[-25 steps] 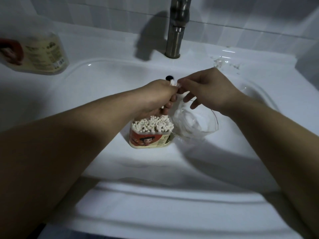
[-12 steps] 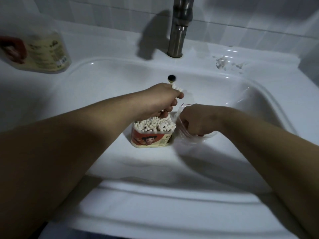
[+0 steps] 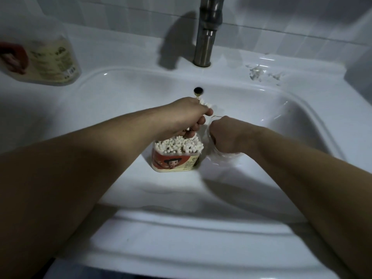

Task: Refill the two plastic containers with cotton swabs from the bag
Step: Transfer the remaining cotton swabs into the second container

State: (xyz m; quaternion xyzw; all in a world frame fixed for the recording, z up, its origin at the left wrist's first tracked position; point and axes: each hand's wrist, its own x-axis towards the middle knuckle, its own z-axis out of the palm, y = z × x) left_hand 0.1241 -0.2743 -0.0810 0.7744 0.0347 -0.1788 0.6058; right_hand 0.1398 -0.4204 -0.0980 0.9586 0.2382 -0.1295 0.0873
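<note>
1. My left hand (image 3: 187,115) hangs over the middle of a white sink (image 3: 141,87). Its fingers (image 3: 198,125) are curled tight round a small bundle of cotton swabs (image 3: 205,103), whose white tips poke out past my thumb.
2. Directly under that hand a labelled container (image 3: 175,163) stands upright on the basin floor. Its label is red and cream with a cartoon face.
3. The container is packed to the rim with upright packed swabs (image 3: 177,147). My lowest left fingers are at, or just above, their tips.
4. My right hand (image 3: 227,135) is just beside the container, on its right, with the back of the hand facing up. Its fingers are curled under like a fist and hidden, so I cannot tell whether they hold anything.
5. That fist sits down inside a clear plastic item (image 3: 221,158) right next to the labelled container. It is too transparent and blurred for me to tell whether it is a tub or a bag.
6. A steel faucet (image 3: 207,37) rises behind the basin, with a dark overflow hole (image 3: 198,90) below it.
7. A pale yellow bottle (image 3: 50,61) sits on the sink's flat rim at far left, and scraps of clear wrapping (image 3: 259,72) lie on the rim at back right.
</note>
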